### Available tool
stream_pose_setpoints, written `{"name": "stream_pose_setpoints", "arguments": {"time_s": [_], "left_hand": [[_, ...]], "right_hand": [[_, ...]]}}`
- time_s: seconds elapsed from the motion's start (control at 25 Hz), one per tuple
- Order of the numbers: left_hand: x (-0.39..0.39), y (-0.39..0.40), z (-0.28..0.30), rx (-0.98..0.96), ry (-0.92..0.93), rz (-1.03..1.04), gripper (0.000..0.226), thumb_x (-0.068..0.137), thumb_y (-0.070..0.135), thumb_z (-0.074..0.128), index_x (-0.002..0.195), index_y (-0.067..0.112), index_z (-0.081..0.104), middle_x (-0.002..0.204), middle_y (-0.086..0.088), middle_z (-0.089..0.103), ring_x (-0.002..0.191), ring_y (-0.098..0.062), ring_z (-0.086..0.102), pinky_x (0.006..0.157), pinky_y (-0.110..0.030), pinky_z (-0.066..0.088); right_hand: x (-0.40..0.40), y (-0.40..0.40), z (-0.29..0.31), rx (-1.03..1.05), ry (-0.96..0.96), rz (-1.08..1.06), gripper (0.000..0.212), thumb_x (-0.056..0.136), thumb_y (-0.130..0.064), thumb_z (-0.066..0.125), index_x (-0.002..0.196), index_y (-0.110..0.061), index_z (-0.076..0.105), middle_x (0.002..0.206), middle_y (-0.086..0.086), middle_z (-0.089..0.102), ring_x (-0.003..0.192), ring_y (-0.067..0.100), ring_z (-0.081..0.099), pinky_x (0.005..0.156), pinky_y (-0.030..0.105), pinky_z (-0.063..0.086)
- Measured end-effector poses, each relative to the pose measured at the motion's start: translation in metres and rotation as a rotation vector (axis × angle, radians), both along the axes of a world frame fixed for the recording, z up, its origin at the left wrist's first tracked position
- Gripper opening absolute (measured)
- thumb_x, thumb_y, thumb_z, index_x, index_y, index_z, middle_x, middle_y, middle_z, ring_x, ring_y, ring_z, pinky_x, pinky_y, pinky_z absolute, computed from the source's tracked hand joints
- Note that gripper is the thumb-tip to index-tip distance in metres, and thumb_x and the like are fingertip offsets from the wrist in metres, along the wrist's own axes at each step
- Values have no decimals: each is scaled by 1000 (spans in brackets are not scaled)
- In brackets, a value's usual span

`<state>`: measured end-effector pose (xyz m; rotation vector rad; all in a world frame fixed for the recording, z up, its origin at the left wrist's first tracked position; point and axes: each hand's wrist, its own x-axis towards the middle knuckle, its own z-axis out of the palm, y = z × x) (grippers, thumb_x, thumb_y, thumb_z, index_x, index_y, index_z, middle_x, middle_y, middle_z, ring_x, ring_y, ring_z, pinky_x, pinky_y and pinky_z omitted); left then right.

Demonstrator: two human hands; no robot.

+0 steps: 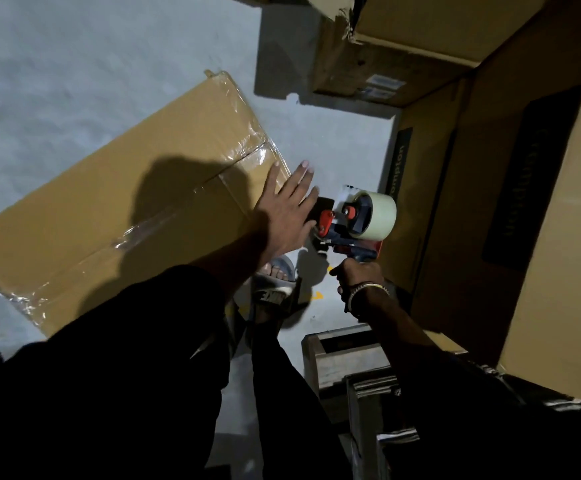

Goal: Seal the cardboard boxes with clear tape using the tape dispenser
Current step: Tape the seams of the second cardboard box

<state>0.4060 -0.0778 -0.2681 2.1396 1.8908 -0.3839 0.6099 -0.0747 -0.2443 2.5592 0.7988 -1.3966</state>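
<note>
Cardboard box [119, 202] is nearly taped: your flat left hand [284, 209] presses its end while your right hand [360, 282] grips the tape dispenser [355, 220], so probably cut next.

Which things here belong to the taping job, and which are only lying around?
Job: flat brown cardboard box with clear tape along its seam; red tape dispenser with clear roll, gripped by right hand; left hand pressing flat on the box.

Lying about: stacked brown cartons; torn labelled carton.
</note>
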Motion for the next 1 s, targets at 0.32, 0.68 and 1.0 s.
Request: {"name": "stream_pose_setpoints", "arguments": {"time_s": [0.32,0.68,1.0], "left_hand": [[-6,-24,-18,68,-47,-280,71,95,17,58,160,18,29,173,-22,5,161,-40,-1,119,-76,3],[-99,-99,-21,302,-218,42,92,91,55,61,161,0,34,169,-28,21,159,-46,14,118,-74,16],[-97,-106,-40,278,-267,64,100,84,57,64,163,6,31,172,-25,15,159,-45,14,119,-72,16]], "right_hand": [[-12,-1,-10,69,-286,290,33,79,-29,73,102,-6,74,108,21,73,105,40,69,82,38,52],[-26,5,-80,173,-300,632,36,89,-31,55,119,-12,49,123,14,61,124,37,54,97,52,46],[-33,-8,-130,65,-231,470,60,94,-43,41,135,1,42,135,24,53,129,43,47,101,49,39]]}}
